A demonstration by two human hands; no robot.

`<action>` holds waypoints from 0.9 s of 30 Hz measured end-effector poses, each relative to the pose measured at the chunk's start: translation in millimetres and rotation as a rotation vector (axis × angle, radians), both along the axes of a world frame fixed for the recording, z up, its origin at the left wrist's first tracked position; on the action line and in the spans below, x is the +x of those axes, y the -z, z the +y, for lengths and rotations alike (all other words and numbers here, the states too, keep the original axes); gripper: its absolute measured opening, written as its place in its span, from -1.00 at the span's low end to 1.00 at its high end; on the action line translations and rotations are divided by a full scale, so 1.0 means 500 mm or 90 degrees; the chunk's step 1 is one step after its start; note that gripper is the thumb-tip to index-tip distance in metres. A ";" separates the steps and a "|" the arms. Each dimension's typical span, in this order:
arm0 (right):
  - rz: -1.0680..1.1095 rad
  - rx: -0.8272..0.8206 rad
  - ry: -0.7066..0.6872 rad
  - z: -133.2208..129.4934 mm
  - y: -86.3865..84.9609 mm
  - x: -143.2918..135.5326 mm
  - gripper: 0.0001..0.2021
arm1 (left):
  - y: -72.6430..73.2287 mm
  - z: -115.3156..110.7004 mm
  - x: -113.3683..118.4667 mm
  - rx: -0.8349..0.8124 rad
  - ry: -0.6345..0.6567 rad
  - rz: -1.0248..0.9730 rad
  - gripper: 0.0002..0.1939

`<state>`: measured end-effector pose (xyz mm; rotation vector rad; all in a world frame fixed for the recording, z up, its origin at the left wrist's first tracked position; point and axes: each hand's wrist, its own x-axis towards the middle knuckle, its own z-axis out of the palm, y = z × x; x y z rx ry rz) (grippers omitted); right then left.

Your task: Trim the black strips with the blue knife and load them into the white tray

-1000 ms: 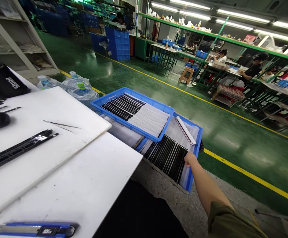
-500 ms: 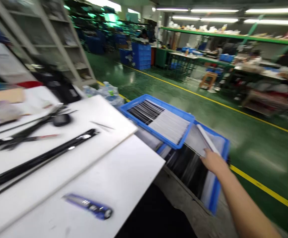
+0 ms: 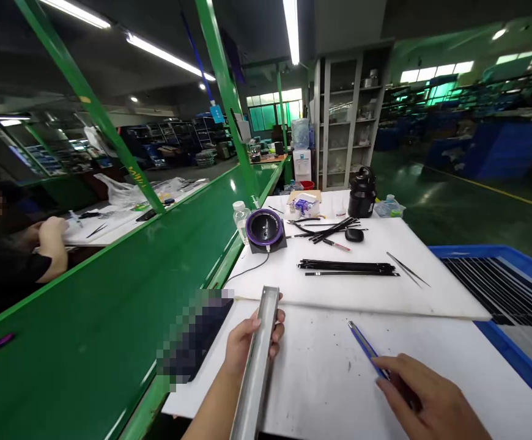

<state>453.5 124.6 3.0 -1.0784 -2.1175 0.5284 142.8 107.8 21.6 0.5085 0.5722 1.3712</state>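
Note:
My left hand point(image 3: 243, 342) is wrapped round a long grey metal channel point(image 3: 259, 360), which slants up from the bottom edge over the near part of the white table point(image 3: 312, 373). On the right, my right hand point(image 3: 422, 391) grips a blue utility knife point(image 3: 367, 348) between thumb and fingers, its tip pointing up and left just over the table. Beyond both hands, a bundle of black strips point(image 3: 348, 267) lies on a white foam board point(image 3: 339, 299). Tweezers point(image 3: 406, 269) rest to the right of the bundle.
Behind the strips are a round purple-rimmed device point(image 3: 264, 228), a clear bottle point(image 3: 240, 217) and a black flask point(image 3: 362, 192). A green partition point(image 3: 110, 311) runs along the left, with a person point(image 3: 13, 244) beyond it. A blue tray point(image 3: 518, 348) of strips stands at the right.
The view has swung left to face the table. The right hand has left the blue tray and taken hold of the knife that lay on the table. The left hand and metal channel are now in view.

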 end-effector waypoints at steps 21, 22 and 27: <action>0.868 -0.519 0.172 0.062 0.052 0.096 -0.64 | -0.226 0.050 0.174 0.227 0.210 0.980 -0.46; 0.881 -0.513 0.157 0.059 0.046 0.094 -0.66 | -0.228 0.068 0.185 0.280 0.219 1.038 -0.50; 0.852 -0.479 0.129 0.044 0.029 0.078 -0.65 | -0.194 0.148 0.225 0.392 0.315 1.214 -0.63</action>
